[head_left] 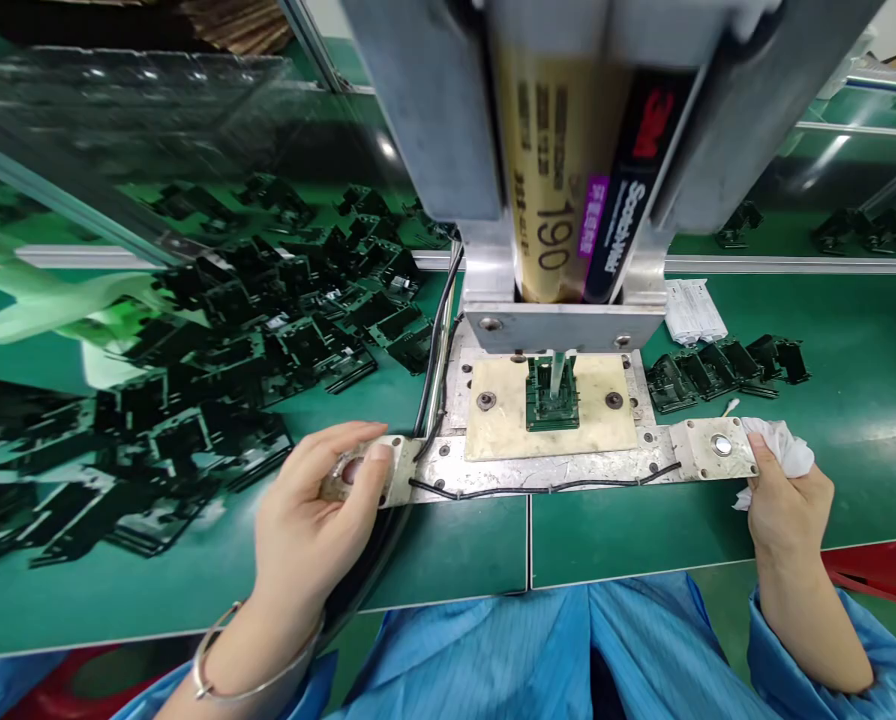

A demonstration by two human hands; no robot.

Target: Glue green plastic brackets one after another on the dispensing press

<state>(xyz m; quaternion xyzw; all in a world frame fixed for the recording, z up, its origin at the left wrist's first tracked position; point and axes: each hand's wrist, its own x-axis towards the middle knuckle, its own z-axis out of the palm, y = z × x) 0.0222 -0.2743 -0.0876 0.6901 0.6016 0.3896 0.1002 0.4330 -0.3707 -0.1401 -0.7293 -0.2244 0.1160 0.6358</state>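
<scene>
My left hand (309, 510) is half closed around the left end block (401, 470) of the metal base (508, 478), thumb laid on top. My right hand (789, 510) is closed on a crumpled white cloth (789, 448), thumb against the right end block (707, 449). Between them, a dark part (542, 415) sits on the cream plate (493, 435) under the nozzle (557, 375), and more dark parts (268, 330) lie heaped on the table (448, 560) to my left

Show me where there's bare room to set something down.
Two green tabletop patches: right of the row of dark housings and white cloth, and the strip between the metal fixture and the table's front edge. Crowded: the left, under the housing heap.
</scene>
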